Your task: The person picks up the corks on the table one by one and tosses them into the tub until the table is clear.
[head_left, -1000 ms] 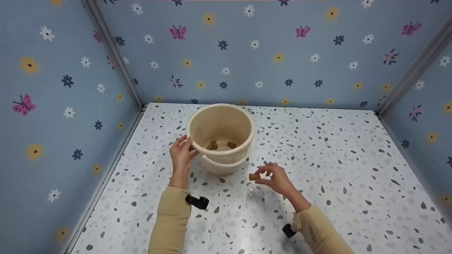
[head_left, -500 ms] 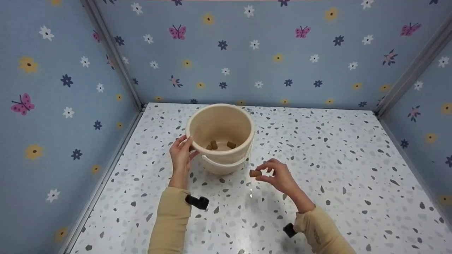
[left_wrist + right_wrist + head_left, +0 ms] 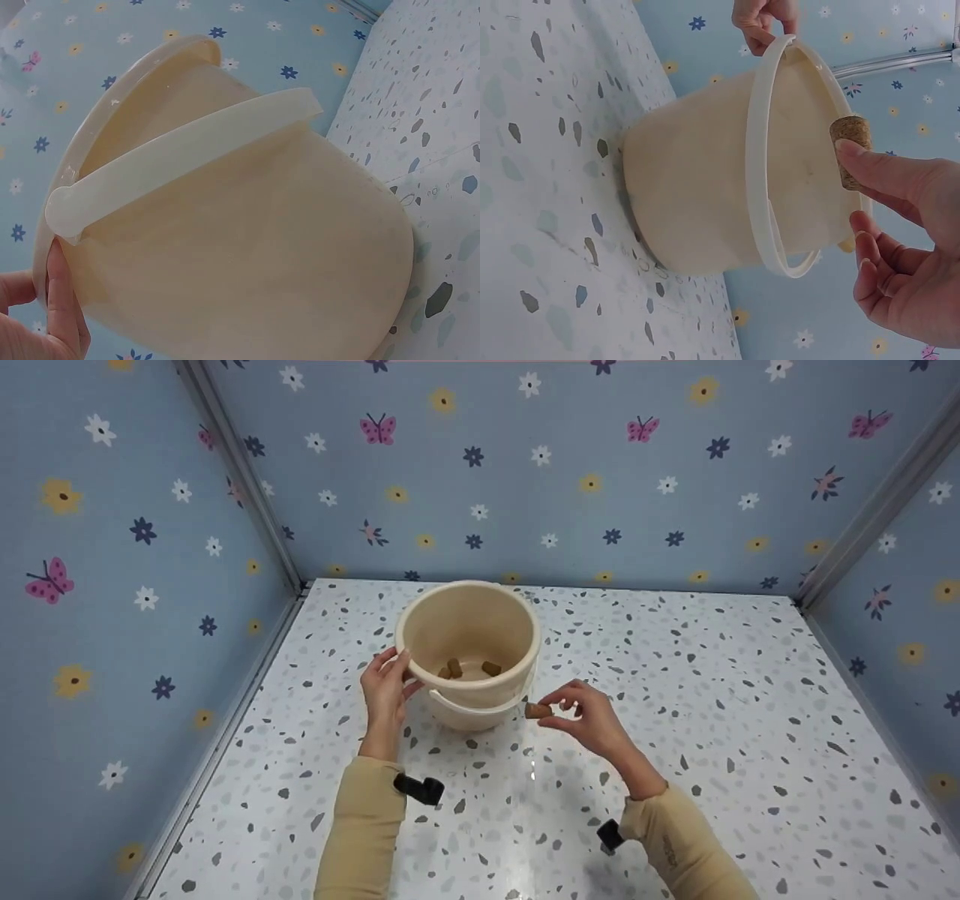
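Observation:
A cream plastic bucket (image 3: 472, 701) stands upright on the speckled surface, its white handle (image 3: 187, 154) hanging down along the front. My left hand (image 3: 384, 690) grips the bucket's rim at its left side, the thumb on the near edge. Between thumb and fingers, my right hand (image 3: 592, 724) pinches a brown cork (image 3: 853, 146). This cork is in the air just right of the bucket, below rim height. Inside, several corks (image 3: 491, 668) lie on the bucket's bottom; the near wall partly hides them.
A white terrazzo-patterned tabletop (image 3: 675, 682) carries the bucket. Blue flowered panels (image 3: 525, 472) enclose the back and both sides, joined by grey metal corner posts (image 3: 240, 472). Black cameras (image 3: 420, 789) are strapped to both wrists.
My right hand has risen and moved slightly away from me with the cork, closer to the bucket's right side. The left hand and the bucket have stayed put.

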The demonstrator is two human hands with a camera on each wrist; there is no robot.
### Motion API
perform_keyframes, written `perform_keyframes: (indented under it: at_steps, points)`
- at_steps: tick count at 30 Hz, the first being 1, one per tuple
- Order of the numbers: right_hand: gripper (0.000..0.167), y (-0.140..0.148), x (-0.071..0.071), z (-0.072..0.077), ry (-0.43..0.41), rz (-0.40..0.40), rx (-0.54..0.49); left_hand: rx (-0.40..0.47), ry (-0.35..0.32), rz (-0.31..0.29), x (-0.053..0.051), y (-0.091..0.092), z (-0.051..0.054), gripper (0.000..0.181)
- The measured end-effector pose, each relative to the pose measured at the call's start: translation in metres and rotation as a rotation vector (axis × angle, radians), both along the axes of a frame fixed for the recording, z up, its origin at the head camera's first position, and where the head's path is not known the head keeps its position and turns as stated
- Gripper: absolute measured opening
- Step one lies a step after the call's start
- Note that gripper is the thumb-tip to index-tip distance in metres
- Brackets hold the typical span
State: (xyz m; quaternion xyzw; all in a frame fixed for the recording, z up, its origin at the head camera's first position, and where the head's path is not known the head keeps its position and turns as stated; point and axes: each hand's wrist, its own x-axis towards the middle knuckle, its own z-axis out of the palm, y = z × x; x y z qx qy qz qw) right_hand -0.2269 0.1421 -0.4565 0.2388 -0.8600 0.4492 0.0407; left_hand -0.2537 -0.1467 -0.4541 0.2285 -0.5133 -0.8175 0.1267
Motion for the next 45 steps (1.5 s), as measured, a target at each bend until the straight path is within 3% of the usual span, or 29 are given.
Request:
perform_keyframes:
  at_steps: [1,2,7,8,9,13,15,19,22,26,29,31,36,41,43,45]
  points:
    - [0.021,-0.001,-0.001,0.001,0.001,0.001,-0.002,-0.014,-0.036,0.006,0.005,0.003,0.009,0.033]
    - [0.021,-0.002,-0.001,0.003,0.003,0.002,-0.004,0.013,-0.011,-0.007,-0.007,-0.005,-0.010,0.032]
    - [0.022,-0.007,-0.005,0.012,0.011,0.006,-0.025,0.010,-0.003,-0.007,-0.012,-0.006,-0.016,0.034]
    - [0.022,-0.008,-0.005,0.014,0.015,0.008,-0.030,0.010,-0.006,-0.011,-0.011,-0.007,-0.016,0.034]
    - [0.022,-0.009,-0.006,0.016,0.020,0.010,-0.036,-0.013,-0.036,-0.004,0.003,0.001,0.006,0.036]
    - [0.023,-0.014,-0.009,0.022,0.033,0.016,-0.052,-0.029,-0.056,0.000,0.002,0.001,0.005,0.036]
    - [0.024,-0.016,-0.011,0.025,0.036,0.022,-0.060,-0.019,-0.040,-0.005,-0.002,0.000,-0.001,0.035]
    - [0.025,-0.021,-0.016,0.029,0.041,0.022,-0.065,0.005,0.045,-0.007,-0.031,-0.014,-0.051,0.037]
    - [0.024,-0.024,-0.020,0.033,0.046,0.016,-0.070,-0.011,0.038,0.006,-0.036,-0.016,-0.058,0.039]
    - [0.024,-0.031,-0.027,0.040,0.047,0.003,-0.082,-0.021,-0.036,0.002,-0.008,-0.002,-0.008,0.037]
    - [0.024,-0.037,-0.032,0.044,0.050,-0.008,-0.073,-0.011,-0.055,-0.021,0.006,0.002,0.013,0.038]
    - [0.024,-0.040,-0.035,0.047,0.060,-0.012,-0.059,-0.011,-0.070,-0.031,0.011,0.004,0.021,0.038]
    - [0.022,-0.048,-0.042,0.050,0.069,-0.020,-0.039,-0.016,-0.081,-0.020,0.015,0.007,0.028,0.034]
    - [0.022,-0.054,-0.051,0.052,0.053,-0.034,-0.015,-0.009,-0.086,-0.019,0.006,0.003,0.015,0.040]
    - [0.022,-0.056,-0.055,0.052,0.047,-0.045,-0.002,-0.018,-0.083,-0.006,-0.001,0.001,0.004,0.039]
    - [0.021,-0.058,-0.058,0.052,0.039,-0.058,0.011,0.014,-0.050,-0.017,0.000,0.001,0.002,0.034]
